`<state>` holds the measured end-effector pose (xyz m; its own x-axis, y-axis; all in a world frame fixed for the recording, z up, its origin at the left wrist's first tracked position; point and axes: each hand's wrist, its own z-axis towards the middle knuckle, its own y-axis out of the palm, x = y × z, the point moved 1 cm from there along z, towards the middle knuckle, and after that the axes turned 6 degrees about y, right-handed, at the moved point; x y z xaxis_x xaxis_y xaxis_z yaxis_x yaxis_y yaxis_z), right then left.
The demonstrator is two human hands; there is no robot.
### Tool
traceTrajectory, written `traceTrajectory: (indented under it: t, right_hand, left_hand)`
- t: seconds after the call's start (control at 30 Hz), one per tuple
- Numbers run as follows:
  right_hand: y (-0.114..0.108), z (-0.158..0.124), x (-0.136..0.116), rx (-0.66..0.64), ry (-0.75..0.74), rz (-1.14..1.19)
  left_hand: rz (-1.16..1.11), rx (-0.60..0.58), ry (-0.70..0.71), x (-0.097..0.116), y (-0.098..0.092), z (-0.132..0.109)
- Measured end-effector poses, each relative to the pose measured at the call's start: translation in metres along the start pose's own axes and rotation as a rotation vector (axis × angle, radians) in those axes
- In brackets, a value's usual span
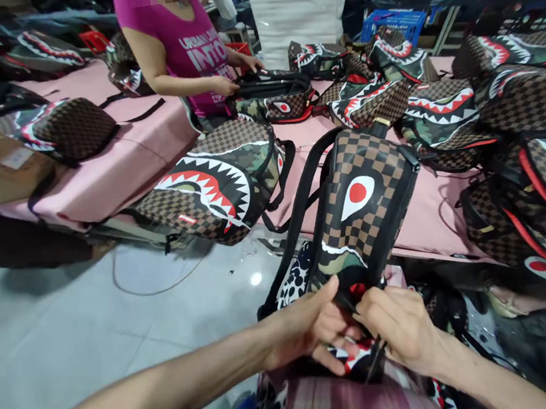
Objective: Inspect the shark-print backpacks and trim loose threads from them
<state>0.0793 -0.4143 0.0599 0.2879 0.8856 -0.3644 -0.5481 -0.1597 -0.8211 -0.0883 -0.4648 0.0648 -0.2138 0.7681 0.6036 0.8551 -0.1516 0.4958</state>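
Your left hand (314,330) & right hand (403,328) both pinch the near end of the bag (364,209), lower ctr of frame, fingers closed on it. Its far end leans on the pink bench (117,164). More bags at right. Co-worker (181,42), top ctr, handles another bag (273,94).
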Motion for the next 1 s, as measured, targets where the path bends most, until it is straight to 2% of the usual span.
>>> traceTrajectory:
  t: [0.13,0.2,0.33,0.5,0.67,0.77,0.87,1.0]
  right_hand:
    - [0.013,0.001,-0.007,-0.101,-0.101,-0.135]
    - [0.017,0.000,-0.009,-0.123,-0.110,-0.174]
    - [0.016,-0.006,-0.010,-0.132,-0.103,-0.247]
    - [0.012,-0.020,-0.011,-0.102,-0.075,-0.330]
    - [0.015,-0.030,-0.010,-0.070,-0.056,-0.334]
    - [0.017,-0.032,-0.007,-0.093,-0.034,-0.286]
    - [0.009,-0.029,-0.003,-0.121,0.080,-0.136]
    - [-0.015,-0.017,-0.003,-0.177,0.421,-0.020]
  left_hand:
    - [-0.229,0.193,-0.066,-0.006,-0.014,0.018]
    - [-0.324,0.192,-0.044,-0.008,-0.016,0.021]
    - [-0.440,0.181,0.098,-0.017,-0.013,0.021]
    - [-0.434,0.267,0.222,-0.029,-0.006,0.024]
    - [-0.387,0.189,0.275,-0.034,-0.003,0.027]
    - [-0.378,0.221,0.302,-0.034,-0.004,0.028]
    - [-0.358,0.220,0.335,-0.034,-0.003,0.031]
    - [-0.280,0.173,0.348,-0.036,-0.003,0.035]
